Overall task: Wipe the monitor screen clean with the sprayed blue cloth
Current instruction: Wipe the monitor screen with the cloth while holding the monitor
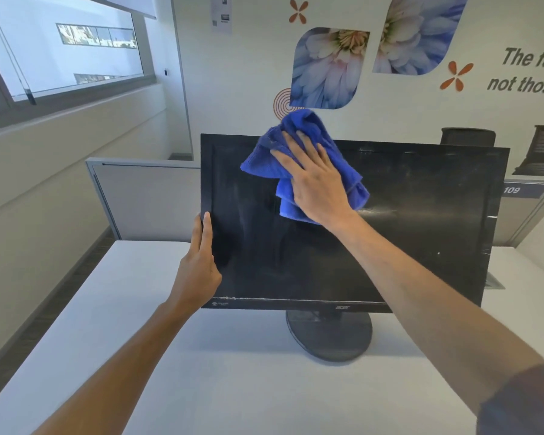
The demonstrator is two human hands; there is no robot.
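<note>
Pressing the blue cloth (299,171) flat on the monitor (421,221), my right hand (318,186) lies open with the fingers spread wide. This grip does not pinch the cloth; the palm and fingers push it against the glass. The cloth is bunched up and sits on the upper middle part of the monitor, and its top corner pokes up past the monitor's top edge. My left hand (198,265) holds the monitor's left edge, low down. Its fingers lie straight along the front of the frame. I cannot tell where the thumb is, so I cannot tell if that grip closes around the edge.

The monitor is dark and stands upright on its round stand (328,337). The stand sits on the white counter (201,372). White smears show on the monitor to the right of the cloth, and a thin white line runs along the monitor's bottom edge. Behind the monitor is a grey divider wall (145,199).
</note>
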